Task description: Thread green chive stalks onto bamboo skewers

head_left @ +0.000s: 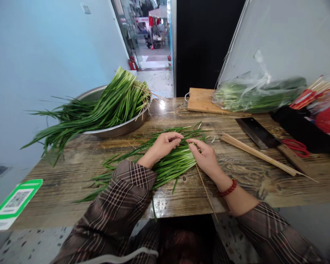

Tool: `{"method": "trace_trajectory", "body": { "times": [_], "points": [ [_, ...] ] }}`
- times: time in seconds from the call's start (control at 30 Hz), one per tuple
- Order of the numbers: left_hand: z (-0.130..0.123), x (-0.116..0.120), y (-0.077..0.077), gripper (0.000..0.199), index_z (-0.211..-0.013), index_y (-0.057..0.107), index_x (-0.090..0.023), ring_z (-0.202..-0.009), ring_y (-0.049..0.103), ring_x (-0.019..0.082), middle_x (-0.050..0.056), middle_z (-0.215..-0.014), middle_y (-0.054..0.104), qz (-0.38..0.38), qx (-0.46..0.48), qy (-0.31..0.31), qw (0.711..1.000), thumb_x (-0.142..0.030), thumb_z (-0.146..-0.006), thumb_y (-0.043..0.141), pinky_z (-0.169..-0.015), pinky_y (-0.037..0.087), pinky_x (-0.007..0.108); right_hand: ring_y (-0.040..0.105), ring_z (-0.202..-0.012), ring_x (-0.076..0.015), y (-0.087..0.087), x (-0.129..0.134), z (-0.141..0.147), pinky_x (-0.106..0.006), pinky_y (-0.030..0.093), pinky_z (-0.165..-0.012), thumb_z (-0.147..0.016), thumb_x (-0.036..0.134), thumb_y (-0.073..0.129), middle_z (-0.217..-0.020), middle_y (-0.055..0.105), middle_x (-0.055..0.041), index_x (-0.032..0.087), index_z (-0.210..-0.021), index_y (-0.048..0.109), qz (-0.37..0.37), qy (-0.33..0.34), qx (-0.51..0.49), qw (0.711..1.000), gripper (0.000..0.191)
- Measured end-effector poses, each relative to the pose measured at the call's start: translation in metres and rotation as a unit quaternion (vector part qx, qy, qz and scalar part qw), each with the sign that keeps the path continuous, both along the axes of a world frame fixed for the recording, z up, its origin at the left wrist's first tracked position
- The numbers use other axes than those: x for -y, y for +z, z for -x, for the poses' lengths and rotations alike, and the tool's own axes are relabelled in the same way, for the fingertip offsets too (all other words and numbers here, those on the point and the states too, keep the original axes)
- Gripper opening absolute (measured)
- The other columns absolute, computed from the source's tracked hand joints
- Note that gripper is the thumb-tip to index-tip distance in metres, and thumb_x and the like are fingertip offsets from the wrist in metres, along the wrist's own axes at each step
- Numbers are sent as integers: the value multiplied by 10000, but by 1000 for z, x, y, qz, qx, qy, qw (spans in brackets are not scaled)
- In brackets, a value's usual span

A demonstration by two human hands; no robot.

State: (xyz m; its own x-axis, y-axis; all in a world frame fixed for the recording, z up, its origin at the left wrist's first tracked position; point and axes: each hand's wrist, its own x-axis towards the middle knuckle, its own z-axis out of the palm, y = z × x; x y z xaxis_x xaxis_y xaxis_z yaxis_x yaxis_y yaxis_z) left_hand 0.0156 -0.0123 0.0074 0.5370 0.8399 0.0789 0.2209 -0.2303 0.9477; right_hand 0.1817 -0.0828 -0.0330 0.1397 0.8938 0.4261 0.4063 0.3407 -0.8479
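A spread of garlic chives (178, 163) lies on the wooden table, pale stem ends to the right and green leaves to the left. My left hand (166, 146) is closed over the upper edge of the chives, thumb and fingers pinching near their stems. My right hand (205, 157) is closed at the stem ends, pinching a thin bamboo skewer (206, 190) whose long end slants down past the table's front edge. The two hands' fingertips nearly meet, and the skewer's far tip is partly hidden by fingers and stems.
A metal basin (118, 130) heaped with chives (112, 99) and skewers stands back left. On the right are a bundle of skewers (258, 154), a cleaver (253, 132), red-handled scissors (295, 146), a cutting board (200, 101) and bagged greens (258, 93). A QR-code card (16, 201) sits front left.
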Motion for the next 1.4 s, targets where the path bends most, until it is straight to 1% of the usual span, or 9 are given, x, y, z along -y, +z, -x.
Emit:
{"method": "trace_trajectory", "body": {
  "times": [0.13,0.23,0.47,0.6,0.83,0.97,1.1,1.23,1.4],
  "points": [
    [0,0,0,212,-908,669,-128,-595,505,78,-12,-680,597,4,7,-16,1000,-284,-787,595,-588,411,203,681,-913,-217,-1,-1,0,-345,524,-816,-851,345,544,-1055,725,-87,171,-1113,664,22,-21,-13,999,336],
    [0,-1,-2,210,-895,658,-124,-587,514,78,-6,-674,605,14,21,-17,1000,-293,-789,594,-587,420,202,684,-867,-204,-2,-1,0,-329,532,-768,-847,346,556,-1060,720,-90,165,-1203,613,41,-11,-37,998,403],
    [-3,-2,-4,177,-843,629,-119,-531,512,69,-9,-647,610,37,31,33,998,-279,-780,585,-540,411,188,660,-855,-186,-2,1,1,-320,520,-762,-859,342,544,-1045,700,-86,178,-1124,611,37,15,-68,997,319],
    [-4,1,-2,159,-822,651,-118,-556,523,78,-9,-645,605,19,21,32,999,-253,-776,579,-547,428,189,641,-778,-173,-3,1,1,-314,514,-722,-860,356,545,-988,698,-71,185,-1124,606,43,11,-61,997,320],
    [-4,3,-2,192,-879,695,-114,-585,559,96,11,-680,650,-6,-9,32,999,-234,-786,579,-581,450,207,640,-773,-175,-5,0,1,-313,506,-720,-859,357,547,-935,698,-67,177,-1117,608,41,5,-60,997,320],
    [-4,1,-5,196,-891,700,-110,-598,571,102,23,-720,667,-42,-19,22,999,-222,-798,568,-604,468,220,593,-651,-153,-3,2,0,-288,484,-626,-861,355,549,-793,668,-31,179,-1224,573,56,2,-52,997,405],
    [-2,-2,-9,189,-893,708,-124,-668,603,123,40,-785,686,-120,-29,14,992,-203,-818,554,-674,494,247,456,-491,-123,-1,4,0,-260,416,-508,-884,361,527,-578,532,47,210,-1393,441,77,6,-47,996,538],
    [-1,-3,-9,193,-898,721,-146,-786,630,154,56,-839,693,-220,-64,23,973,-160,-834,539,-771,495,276,411,-478,-119,1,5,1,-252,386,-482,-886,359,520,-552,468,60,223,-1417,413,74,8,-48,996,558],
    [0,-1,-6,218,-939,717,-169,-835,633,163,60,-880,688,-264,-98,22,959,-146,-861,515,-789,484,282,383,-469,-120,4,6,1,-257,365,-475,-888,355,511,-543,429,64,217,-1405,430,73,15,-39,996,542]
  ]
}}
